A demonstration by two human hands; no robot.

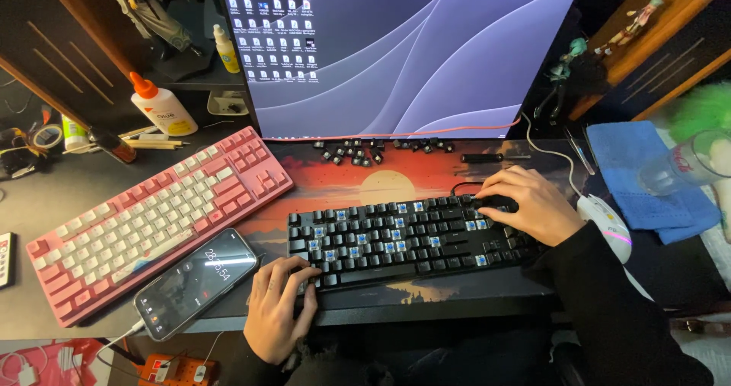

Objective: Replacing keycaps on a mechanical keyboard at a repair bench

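Observation:
A black keyboard (403, 237) lies on a sunset-pattern desk mat (381, 184). Several of its keycaps are off, showing blue switches. My left hand (278, 306) holds the keyboard's near left corner, thumb on the lower keys. My right hand (529, 203) rests on its far right part, fingers curled over the upper keys. Several loose black keycaps (358, 152) lie on the mat below the monitor (403, 51).
A pink and white keyboard (152, 218) lies angled at left, with a phone (196, 282) leaning against it. A glue bottle (161, 106), pencils and tape sit at back left. A white mouse (607, 226), blue cloth (651, 180) and glass (685, 165) are at right.

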